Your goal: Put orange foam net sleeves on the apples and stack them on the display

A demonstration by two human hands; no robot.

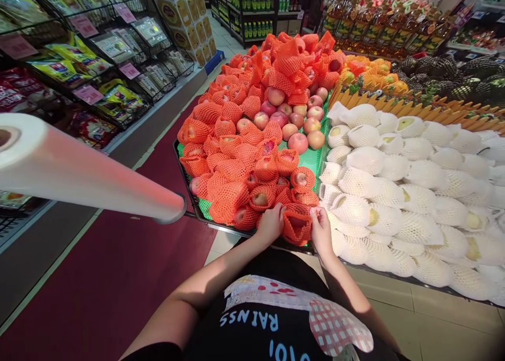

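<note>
Item: roll of plastic bags (79, 166), far left of the display bin (185, 192). My left hand (270, 224) and right hand (320, 229) pinch an orange foam net (298, 225) at the bin's near edge, stretching its mouth open. Netted apples (236, 156) behind, white-netted pears (394, 192) right. Step, I judge: sleeving; next needs a bare apple (298, 142).

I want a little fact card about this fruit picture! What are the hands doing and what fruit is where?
Place: shop fruit stand
Left hand: grips the left edge of an orange net sleeve
Right hand: grips the right edge of the same sleeve
Inside the sleeve: cannot tell
Orange side: apples in orange nets
Bare apples: heaped in the middle, no nets
White side: pale fruit in white foam nets
Near left: roll of clear plastic bags
Far left: shelves of packets
</note>
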